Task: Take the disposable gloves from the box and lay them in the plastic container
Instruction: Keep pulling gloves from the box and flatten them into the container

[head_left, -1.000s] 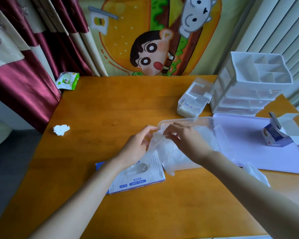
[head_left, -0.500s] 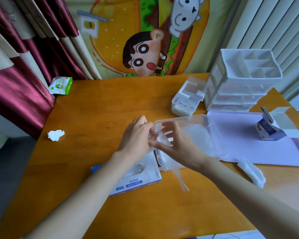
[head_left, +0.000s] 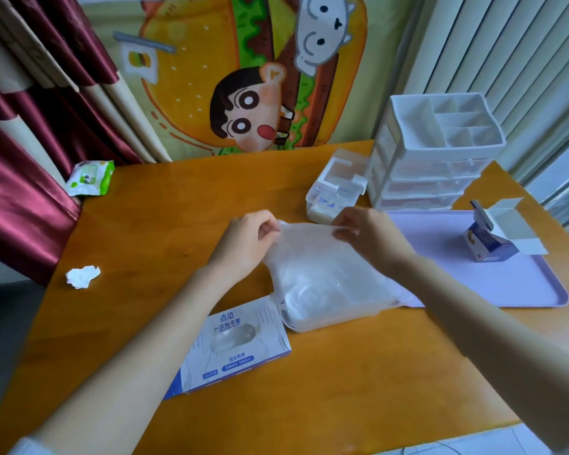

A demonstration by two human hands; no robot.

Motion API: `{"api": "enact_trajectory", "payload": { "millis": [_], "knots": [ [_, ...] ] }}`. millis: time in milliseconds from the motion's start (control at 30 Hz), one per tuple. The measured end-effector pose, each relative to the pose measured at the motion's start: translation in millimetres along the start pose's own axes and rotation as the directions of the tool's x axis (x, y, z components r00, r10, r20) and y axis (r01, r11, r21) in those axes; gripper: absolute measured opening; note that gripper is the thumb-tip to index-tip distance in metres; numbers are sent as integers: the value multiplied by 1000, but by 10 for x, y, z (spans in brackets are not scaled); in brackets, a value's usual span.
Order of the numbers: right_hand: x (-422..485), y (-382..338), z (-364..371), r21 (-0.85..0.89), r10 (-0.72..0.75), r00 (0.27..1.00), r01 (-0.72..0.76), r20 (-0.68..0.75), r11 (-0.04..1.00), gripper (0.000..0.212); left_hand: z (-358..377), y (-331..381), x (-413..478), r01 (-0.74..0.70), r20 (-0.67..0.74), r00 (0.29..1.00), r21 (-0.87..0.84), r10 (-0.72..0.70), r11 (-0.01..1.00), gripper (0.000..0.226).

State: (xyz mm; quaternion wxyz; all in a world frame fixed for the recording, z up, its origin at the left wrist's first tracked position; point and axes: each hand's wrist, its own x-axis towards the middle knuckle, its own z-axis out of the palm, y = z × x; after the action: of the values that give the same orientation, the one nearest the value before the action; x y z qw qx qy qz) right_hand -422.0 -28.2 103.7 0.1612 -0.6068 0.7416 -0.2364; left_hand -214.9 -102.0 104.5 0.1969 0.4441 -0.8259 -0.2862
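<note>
A single head-worn view looks forward and down, close over the wooden table [head_left: 342, 382].

Home setting, domestic room. Orange wooden table [head_left: 145, 224] set against a cartoon burger wall hanging [head_left: 243, 77]. Maroon-and-cream satin curtains [head_left: 30, 142] at left. Pale vertical slats [head_left: 506, 44] at right, perhaps blinds; the wide-angle view is too skewed to tell. Household clutter on the table: white drawer organiser [head_left: 434, 159], wet-wipes pack [head_left: 91, 177], crumpled tissue [head_left: 83, 276], box of disposable gloves [head_left: 237, 343], lilac tray [head_left: 506, 277].
</note>
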Motion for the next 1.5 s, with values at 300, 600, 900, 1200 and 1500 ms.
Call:
{"api": "enact_trajectory", "payload": {
  "millis": [300,600,900,1200,1500],
  "knots": [
    [-31,269,-383,-72,-267,890,259,-368,963,14,-37,379,-26,-301,-241,905,222,351,927,11],
    [-120,866,257,-231,-192,955,243,225,942,22,836,7,-156,-355,321,920,440,226,825,14],
    [30,1028,619,-199,15,732,166,681,966,28,1282,-64,85,-404,702,674,612,-231,680,33],
    [111,873,643,-39,3,793,26,610,999,36,1557,-53,205,-36,524,791,553,-314,833,43],
    [177,1107,1078,-571,194,751,282,632,771,87,1857,-232,250,-125,584,692,675,-424,727,76]
  ]
}}
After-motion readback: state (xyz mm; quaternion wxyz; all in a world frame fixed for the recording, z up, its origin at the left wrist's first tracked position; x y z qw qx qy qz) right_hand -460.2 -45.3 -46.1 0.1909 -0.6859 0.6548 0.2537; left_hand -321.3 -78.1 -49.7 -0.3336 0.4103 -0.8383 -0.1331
